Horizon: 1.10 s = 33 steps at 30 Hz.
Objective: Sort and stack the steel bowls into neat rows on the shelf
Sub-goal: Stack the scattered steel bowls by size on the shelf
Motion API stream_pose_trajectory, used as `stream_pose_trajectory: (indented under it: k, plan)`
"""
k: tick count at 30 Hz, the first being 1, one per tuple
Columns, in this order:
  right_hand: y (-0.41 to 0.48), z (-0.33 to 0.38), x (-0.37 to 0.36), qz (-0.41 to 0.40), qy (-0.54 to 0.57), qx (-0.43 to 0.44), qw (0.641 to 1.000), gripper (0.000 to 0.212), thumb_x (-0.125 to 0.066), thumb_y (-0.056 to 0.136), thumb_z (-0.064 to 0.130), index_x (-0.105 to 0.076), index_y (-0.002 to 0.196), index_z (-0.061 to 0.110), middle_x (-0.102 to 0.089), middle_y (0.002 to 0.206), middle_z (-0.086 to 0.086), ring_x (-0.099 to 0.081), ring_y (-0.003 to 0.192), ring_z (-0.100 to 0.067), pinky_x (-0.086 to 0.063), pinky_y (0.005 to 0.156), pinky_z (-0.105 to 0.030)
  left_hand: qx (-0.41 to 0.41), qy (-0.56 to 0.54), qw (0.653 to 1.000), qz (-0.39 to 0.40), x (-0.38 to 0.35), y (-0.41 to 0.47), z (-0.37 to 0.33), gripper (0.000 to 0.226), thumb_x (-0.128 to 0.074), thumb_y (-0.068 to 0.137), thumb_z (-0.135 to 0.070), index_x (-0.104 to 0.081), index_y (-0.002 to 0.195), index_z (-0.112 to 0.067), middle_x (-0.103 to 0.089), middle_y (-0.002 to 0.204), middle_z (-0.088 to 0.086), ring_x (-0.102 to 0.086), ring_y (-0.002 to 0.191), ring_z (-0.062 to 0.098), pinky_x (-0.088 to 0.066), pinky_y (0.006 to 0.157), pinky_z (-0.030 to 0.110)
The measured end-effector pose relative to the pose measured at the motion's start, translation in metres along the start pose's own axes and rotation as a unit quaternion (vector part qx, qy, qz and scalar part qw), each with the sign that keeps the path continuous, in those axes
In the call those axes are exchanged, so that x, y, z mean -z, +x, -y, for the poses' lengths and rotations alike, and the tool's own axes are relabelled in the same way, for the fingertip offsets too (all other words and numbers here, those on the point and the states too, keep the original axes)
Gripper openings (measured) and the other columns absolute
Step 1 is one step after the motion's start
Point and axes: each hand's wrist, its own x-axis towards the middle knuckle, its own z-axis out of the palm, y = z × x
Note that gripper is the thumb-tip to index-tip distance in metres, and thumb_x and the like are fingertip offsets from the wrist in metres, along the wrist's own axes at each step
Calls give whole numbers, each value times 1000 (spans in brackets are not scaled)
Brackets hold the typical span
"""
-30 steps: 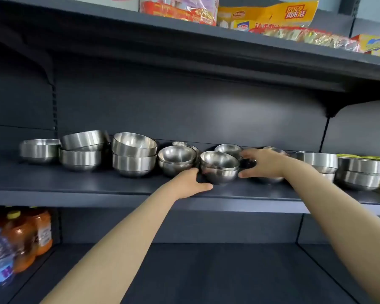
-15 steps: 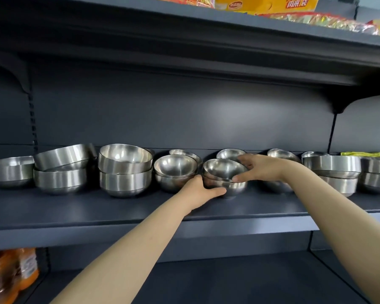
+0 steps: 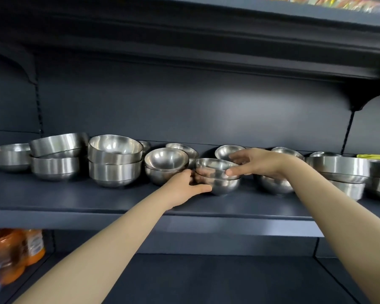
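Two small bowls are the pair in play, nested at the front middle of the shelf (image 3: 97, 207). The left hand (image 3: 182, 188) cups the bottom bowl (image 3: 225, 186), thumb along its near side and fingers curled round its left flank, bracing it on the shelf. The right hand (image 3: 259, 162) comes in from the right and pinches the top bowl (image 3: 213, 166) by its rim, thumb on the near edge and fingers over the far edge. It is a bit blurred, but it looks clamped on steel. The top bowl sits slightly tilted and does not look fully seated, so this reads as the stacking step. Just to the left stands a matching small stack (image 3: 166, 160), then a bigger stack (image 3: 114, 163); wide bowls (image 3: 338, 167) sit to the right. The next move, I'd say, is to level the top bowl, let it drop home, then slide the pair into line beside its neighbour without knocking it.
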Motion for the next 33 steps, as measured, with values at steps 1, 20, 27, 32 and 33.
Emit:
stream_pose_trajectory:
  k: [1, 20, 27, 32, 33]
  plan:
    - [-1, 0, 0, -2, 12, 4, 1000, 85, -79, 73, 39, -40, 145, 18, -48, 139, 6, -44, 125, -7, -39, 97, -22, 4, 2, 1000, 1, 0, -2, -1, 49, -73, 82, -42, -53, 120, -18, -62, 117, -12, -56, 111, 3, -41, 89, 18]
    - [-18, -36, -25, -23, 259, 59, 964, 84, -79, 78, 27, -34, 146, 7, -59, 101, 10, -58, 100, -6, -51, 96, -32, 112, 57, 992, -33, -14, -39, -42, 44, -72, 81, -46, -58, 118, -26, -63, 118, -16, -55, 113, 0, -39, 97, 18]
    - [-8, -50, -34, -82, 281, 88, 952, 61, -76, 82, 24, -49, 132, 2, -63, 118, -4, -56, 110, -19, -42, 107, -43, 121, 86, 986, -70, -29, -40, -50, 40, -68, 81, -54, -57, 117, -39, -59, 119, -22, -51, 117, -1, -36, 99, 23]
    - [-4, -49, -30, -89, 252, 94, 959, 74, -76, 82, 24, -40, 143, 3, -58, 116, -2, -49, 113, -16, -37, 110, -36, 129, 119, 980, -90, -28, -43, -45, 63, -67, 75, -62, -55, 130, -33, -59, 130, -12, -52, 124, 7, -40, 104, 29]
    - [-5, -47, -28, -90, 237, 96, 962, 79, -77, 81, 26, -37, 145, 4, -57, 127, -4, -48, 118, -15, -35, 111, -33, 131, 120, 980, -91, -25, -47, -44, 71, -68, 77, -60, -51, 137, -26, -55, 137, -8, -50, 127, 9, -39, 104, 27]
